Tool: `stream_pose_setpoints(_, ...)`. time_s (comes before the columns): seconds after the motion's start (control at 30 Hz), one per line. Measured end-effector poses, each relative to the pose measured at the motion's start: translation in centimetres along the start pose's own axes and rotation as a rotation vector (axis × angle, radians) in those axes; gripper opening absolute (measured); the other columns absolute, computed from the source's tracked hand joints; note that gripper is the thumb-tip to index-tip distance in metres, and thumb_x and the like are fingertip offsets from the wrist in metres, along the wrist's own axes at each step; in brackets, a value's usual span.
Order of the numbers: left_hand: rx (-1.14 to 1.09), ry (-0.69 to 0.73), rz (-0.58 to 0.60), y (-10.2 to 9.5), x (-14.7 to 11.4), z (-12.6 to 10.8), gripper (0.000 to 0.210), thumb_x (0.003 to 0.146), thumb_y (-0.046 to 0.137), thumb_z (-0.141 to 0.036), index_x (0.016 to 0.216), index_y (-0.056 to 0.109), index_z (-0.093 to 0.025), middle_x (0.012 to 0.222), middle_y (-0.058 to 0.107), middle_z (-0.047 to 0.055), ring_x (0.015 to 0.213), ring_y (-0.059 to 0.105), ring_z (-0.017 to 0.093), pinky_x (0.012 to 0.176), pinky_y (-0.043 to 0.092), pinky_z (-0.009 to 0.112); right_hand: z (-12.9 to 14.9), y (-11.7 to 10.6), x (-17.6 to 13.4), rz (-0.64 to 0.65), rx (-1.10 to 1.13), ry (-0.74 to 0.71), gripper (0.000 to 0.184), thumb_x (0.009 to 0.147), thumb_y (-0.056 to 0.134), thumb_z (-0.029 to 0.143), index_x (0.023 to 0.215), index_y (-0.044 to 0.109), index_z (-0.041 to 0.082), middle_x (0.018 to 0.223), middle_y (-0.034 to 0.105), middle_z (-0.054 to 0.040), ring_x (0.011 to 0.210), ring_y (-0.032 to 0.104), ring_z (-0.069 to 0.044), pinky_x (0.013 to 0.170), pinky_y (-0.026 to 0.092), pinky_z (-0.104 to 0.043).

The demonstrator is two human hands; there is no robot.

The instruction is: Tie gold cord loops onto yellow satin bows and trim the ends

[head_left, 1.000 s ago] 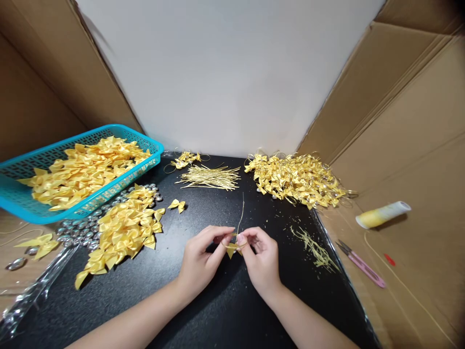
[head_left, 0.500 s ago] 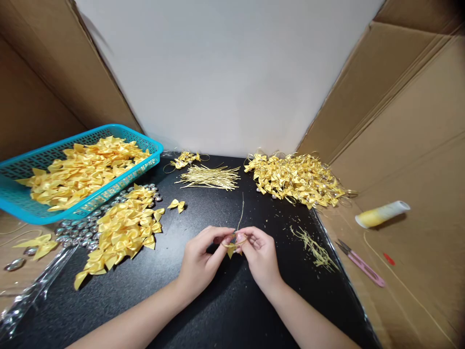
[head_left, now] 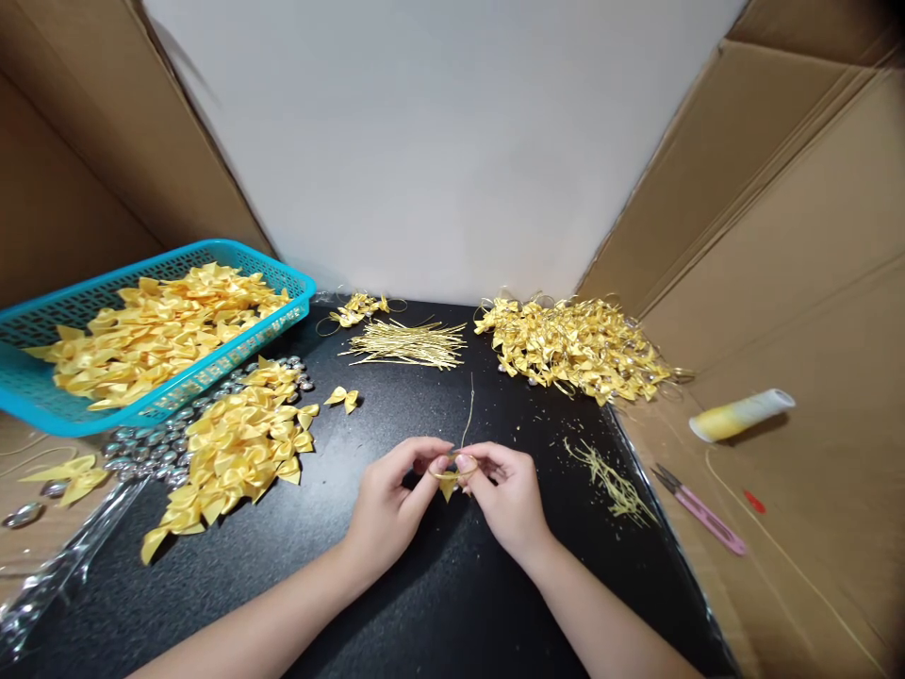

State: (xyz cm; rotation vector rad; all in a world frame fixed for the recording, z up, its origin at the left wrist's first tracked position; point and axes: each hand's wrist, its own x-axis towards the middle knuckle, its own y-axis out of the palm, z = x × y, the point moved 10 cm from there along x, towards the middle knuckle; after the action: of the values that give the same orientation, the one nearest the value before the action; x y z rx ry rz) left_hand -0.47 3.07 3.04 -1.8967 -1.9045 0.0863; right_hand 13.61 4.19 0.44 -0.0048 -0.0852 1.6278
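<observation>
Above the black tabletop, my left hand and my right hand meet fingertip to fingertip. Both pinch a thin gold cord, bent into a small loop. A yellow ribbon bow pokes out beneath it, mostly hidden by the fingers. From between the hands a fine wire-like strand points up and away; where it ends among the fingers is hidden. A single yellow bow lies left of the hands, beside a pile of loose bows.
A blue basket of bows stands at left, with silvery beads in front. Cut gold cords lie at the back, finished-looking looped bows right of them. Cord scraps, pink snips and a thread spool are at right.
My hands stay almost in place, still pinching together. The gold cord loop shows a little more clearly between the thumbs. The whole view has shifted very slightly.
</observation>
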Motion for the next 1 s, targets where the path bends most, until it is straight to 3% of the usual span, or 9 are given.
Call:
stream_pose_setpoints(0.17, -0.001, -0.009, 0.02, 0.1, 0.0, 0.1, 0.013, 0.086, 0.058, -0.026, 0.091, 0.068, -0.019, 0.08, 0.071, 0.002, 0.072, 0.066, 0.015, 0.068, 0.05, 0.024, -0.2, 0.1, 0.2, 0.012, 0.029, 0.028, 0.018, 0.079, 0.065, 0.032, 0.079, 0.073, 0.016, 0.067, 0.071, -0.0049, 0.056, 0.063, -0.015, 0.053, 0.051, -0.026)
stream_pose_setpoints(0.43, 0.007, -0.048, 0.032, 0.4, -0.3, 0.7, 0.013, 0.087, 0.056, -0.029, 0.091, 0.065, -0.02, 0.079, 0.07, 0.002, 0.072, 0.065, 0.015, 0.067, 0.05, 0.025, 0.9, -0.1, 0.1, 0.011, -0.105, -0.066, 0.015, 0.078, 0.062, 0.026, 0.068, 0.069, 0.016, 0.061, 0.066, -0.0031, 0.052, 0.057, -0.013, 0.052, 0.048, -0.025)
stream_pose_setpoints(0.63, 0.23, 0.014, 0.178, 1.1, 0.6, 0.3, 0.026, 0.079, 0.06, -0.022, 0.105, 0.06, -0.02, 0.094, 0.069, 0.005, 0.087, 0.062, 0.021, 0.078, 0.048, 0.034, 0.5, -0.7, 0.3, -0.033, -0.046, -0.003, 0.013, 0.073, 0.064, 0.025, 0.063, 0.063, 0.016, 0.055, 0.059, 0.0005, 0.048, 0.051, -0.011, 0.048, 0.041, -0.023)
stream_pose_setpoints(0.77, 0.455, 0.039, 0.341, 1.9, 0.9, 0.4, 0.015, 0.076, 0.063, -0.027, 0.09, 0.065, -0.021, 0.094, 0.064, 0.005, 0.091, 0.057, 0.025, 0.08, 0.044, 0.039, 0.0, -0.9, 0.5, -0.042, -0.051, 0.039, 0.014, 0.071, 0.063, 0.026, 0.06, 0.061, 0.017, 0.052, 0.055, 0.0025, 0.046, 0.047, -0.01, 0.047, 0.038, -0.022)
stream_pose_setpoints(1.0, 0.483, 0.039, 0.387, 2.5, 0.6, 1.1, 0.008, 0.081, 0.06, -0.028, 0.083, 0.063, -0.021, 0.092, 0.062, 0.005, 0.089, 0.054, 0.024, 0.078, 0.042, 0.036, -1.0, -0.4, 0.5, 0.067, -0.293, 0.072, 0.009, 0.071, 0.059, 0.018, 0.062, 0.063, 0.017, 0.054, 0.055, 0.0028, 0.049, 0.045, -0.01, 0.046, 0.033, -0.022)
